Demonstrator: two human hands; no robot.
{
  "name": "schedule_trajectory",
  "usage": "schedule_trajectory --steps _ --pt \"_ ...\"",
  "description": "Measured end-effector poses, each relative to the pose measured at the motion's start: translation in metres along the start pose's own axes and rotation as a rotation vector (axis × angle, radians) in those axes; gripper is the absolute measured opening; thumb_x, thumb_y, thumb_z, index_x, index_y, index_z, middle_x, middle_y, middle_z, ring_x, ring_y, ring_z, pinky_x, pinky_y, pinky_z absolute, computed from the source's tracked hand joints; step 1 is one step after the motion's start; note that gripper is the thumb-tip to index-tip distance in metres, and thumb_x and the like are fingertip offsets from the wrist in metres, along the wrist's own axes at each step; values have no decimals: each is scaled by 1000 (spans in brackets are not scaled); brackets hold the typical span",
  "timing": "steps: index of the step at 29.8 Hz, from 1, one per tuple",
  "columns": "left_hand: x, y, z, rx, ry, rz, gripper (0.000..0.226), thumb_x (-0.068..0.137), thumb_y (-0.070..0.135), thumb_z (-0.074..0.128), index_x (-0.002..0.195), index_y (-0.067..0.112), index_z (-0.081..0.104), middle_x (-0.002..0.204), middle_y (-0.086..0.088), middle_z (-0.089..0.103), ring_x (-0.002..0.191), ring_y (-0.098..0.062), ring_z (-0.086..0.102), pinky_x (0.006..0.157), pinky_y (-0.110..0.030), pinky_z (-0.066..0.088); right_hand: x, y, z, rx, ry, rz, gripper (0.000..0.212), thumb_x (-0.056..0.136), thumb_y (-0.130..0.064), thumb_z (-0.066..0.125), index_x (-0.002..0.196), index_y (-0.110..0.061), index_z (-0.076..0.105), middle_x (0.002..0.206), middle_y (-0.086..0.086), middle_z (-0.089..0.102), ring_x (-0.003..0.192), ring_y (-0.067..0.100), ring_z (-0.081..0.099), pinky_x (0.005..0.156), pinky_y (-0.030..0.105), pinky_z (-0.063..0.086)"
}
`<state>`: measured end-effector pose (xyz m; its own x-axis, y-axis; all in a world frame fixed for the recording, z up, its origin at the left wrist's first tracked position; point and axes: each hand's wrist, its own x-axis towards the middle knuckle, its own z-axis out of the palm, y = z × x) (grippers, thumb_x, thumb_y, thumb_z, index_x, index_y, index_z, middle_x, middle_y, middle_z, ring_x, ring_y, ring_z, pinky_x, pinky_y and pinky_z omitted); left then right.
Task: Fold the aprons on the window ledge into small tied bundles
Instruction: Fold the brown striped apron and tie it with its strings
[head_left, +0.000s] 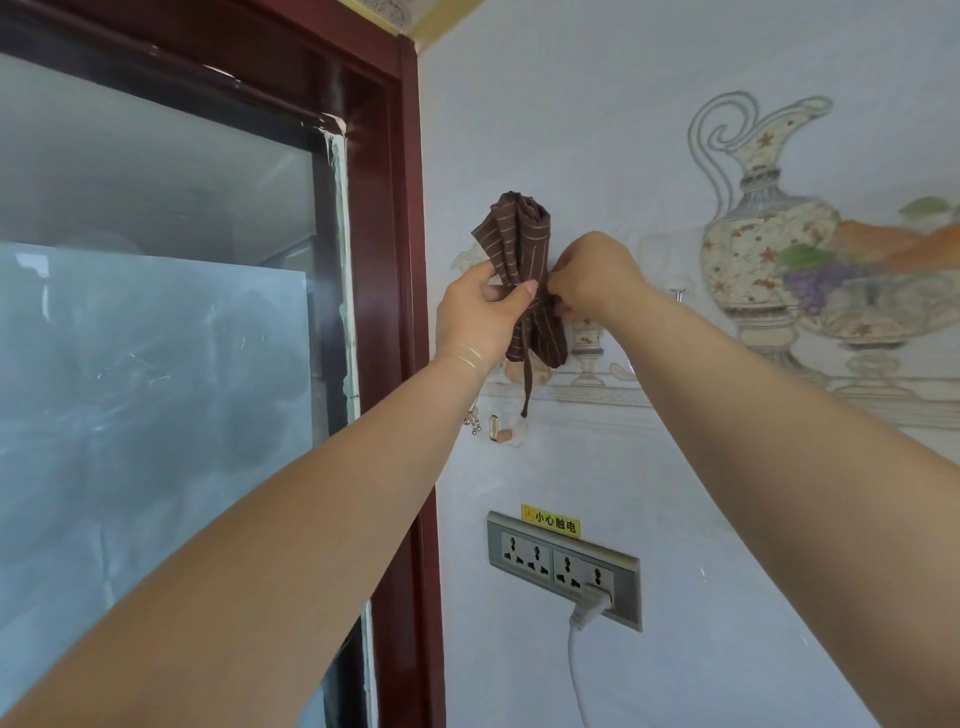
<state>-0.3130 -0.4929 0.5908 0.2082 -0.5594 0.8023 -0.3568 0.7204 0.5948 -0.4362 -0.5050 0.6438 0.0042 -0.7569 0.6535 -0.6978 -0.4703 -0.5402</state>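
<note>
Brown pinstriped fabric apron bundle held up against the pale tiled wall, right of the dark red window frame. Left hand grasps its cinched middle, thumb across the front. Right hand pinches the bundle at the same waist. A brown tie string hangs below. Grey four-socket outlet strip lower down, white plug inserted
</note>
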Motion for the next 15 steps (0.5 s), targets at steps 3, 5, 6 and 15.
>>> schedule_trajectory --steps 3,5,6,15 --pt "6 0 2 18 -4 -11 17 84 30 70 100 23 69 72 3 73 74 -17 70 79 -37 57 5 -1 -1 -13 -18 14 16 83 0 56 91 3 69 80 18 72 75 30 71 76 43 59" --pt "9 -1 3 32 -6 -12 17 82 30 71 97 22 69 69 7 71 70 -15 69 76 -34 57 6 0 0 -17 2 19 13 83 -1 56 91 1 67 81 17 71 77 30 70 76 42 59" --pt "10 -1 3 45 -5 -10 17 82 31 71 96 22 69 65 9 69 67 -14 67 75 -32 56 5 0 1 -26 25 22 10 83 -3 56 87 -1 64 82 16 69 79 30 69 76 39 59" --pt "9 4 -6 194 -66 8 18 80 33 73 96 25 70 60 10 65 57 -6 59 58 -18 44 -14 6 15 -106 174 -36 20 88 -5 50 70 -11 44 89 15 59 95 31 62 67 30 38"
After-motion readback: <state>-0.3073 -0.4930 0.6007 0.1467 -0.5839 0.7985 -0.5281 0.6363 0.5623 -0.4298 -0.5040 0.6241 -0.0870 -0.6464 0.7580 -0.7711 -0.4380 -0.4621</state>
